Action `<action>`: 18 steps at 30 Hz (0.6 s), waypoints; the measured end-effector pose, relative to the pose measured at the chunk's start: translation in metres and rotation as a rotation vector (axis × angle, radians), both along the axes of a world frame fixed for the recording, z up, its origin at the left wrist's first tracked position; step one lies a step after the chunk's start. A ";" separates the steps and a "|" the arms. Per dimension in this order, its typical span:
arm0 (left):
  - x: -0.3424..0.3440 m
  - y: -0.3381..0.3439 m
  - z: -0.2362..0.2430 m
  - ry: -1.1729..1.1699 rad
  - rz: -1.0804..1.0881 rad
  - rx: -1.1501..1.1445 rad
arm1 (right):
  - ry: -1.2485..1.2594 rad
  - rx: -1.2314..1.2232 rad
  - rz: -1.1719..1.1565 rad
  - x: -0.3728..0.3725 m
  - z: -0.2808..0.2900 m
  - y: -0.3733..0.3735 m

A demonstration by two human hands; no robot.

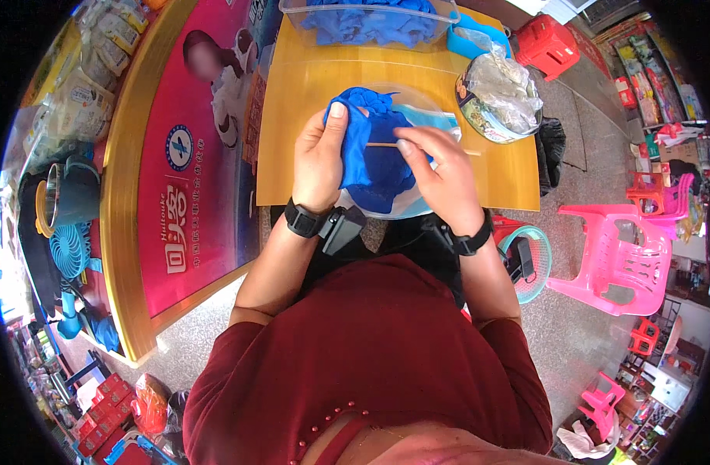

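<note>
Bunched blue cloth [374, 172] is gripped at its left edge by my left hand [318, 164], thumb on top and fingers behind. My right hand [446, 177] pinches a thin wooden stick [381, 145] between thumb and fingers. The stick's left end reaches across the cloth, and its other end sticks out to the right of my hand. Whether its tip pierces the cloth or only lies on it, I cannot tell. Under the cloth is a pale, rounded container with a light blue and white piece [446, 121] at its right side.
A clear bin [287, 9] of blue cloth stands at the wooden table's [293, 74] far side. A blue basket [467, 48] and a round tub with crumpled plastic [501, 97] are at the right. A pink chair [622, 260] stands beyond; a pink-faced counter [165, 163] is on the left.
</note>
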State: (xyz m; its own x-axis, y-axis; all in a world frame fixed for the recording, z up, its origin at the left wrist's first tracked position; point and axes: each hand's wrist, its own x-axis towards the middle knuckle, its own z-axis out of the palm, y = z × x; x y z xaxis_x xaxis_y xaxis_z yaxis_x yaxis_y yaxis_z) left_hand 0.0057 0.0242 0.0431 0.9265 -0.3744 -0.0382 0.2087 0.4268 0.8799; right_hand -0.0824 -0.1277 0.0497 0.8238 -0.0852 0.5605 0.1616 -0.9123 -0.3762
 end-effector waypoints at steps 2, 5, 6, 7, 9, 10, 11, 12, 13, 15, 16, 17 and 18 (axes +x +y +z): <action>-0.002 0.001 -0.003 -0.088 -0.054 0.016 | 0.277 1.057 0.169 -0.005 0.004 0.020; -0.006 -0.004 -0.009 -0.143 -0.081 0.067 | 0.359 1.339 0.221 -0.002 0.014 0.030; -0.007 -0.003 -0.010 -0.114 -0.144 0.068 | 0.329 1.337 0.260 0.001 0.005 0.028; -0.007 -0.005 -0.010 -0.114 -0.150 0.065 | 0.324 1.336 0.253 -0.001 0.000 0.026; -0.008 -0.008 -0.011 -0.291 -0.077 0.203 | 0.314 1.345 0.202 -0.002 -0.004 0.026; -0.007 -0.011 -0.015 -0.408 0.104 0.275 | 0.309 1.343 0.194 -0.003 -0.003 0.027; -0.008 -0.008 -0.015 -0.409 0.095 0.268 | 0.254 1.256 0.147 -0.003 -0.001 0.028; -0.011 -0.005 -0.010 -0.521 0.184 0.392 | 0.197 1.167 0.091 -0.004 -0.001 0.027; -0.011 0.001 -0.006 -0.636 0.286 0.518 | 0.190 1.163 0.084 -0.003 0.000 0.028; -0.013 0.007 -0.012 -0.531 0.096 0.266 | 0.040 0.777 0.060 -0.003 0.000 0.029; -0.020 0.010 -0.002 -0.357 -0.020 0.230 | 0.015 0.736 0.062 -0.003 0.001 0.031; -0.024 0.011 0.005 -0.183 -0.135 0.195 | 0.013 0.735 0.053 -0.002 0.003 0.032; -0.024 0.010 0.004 -0.183 -0.136 0.195 | -0.025 0.646 0.070 -0.001 0.004 0.034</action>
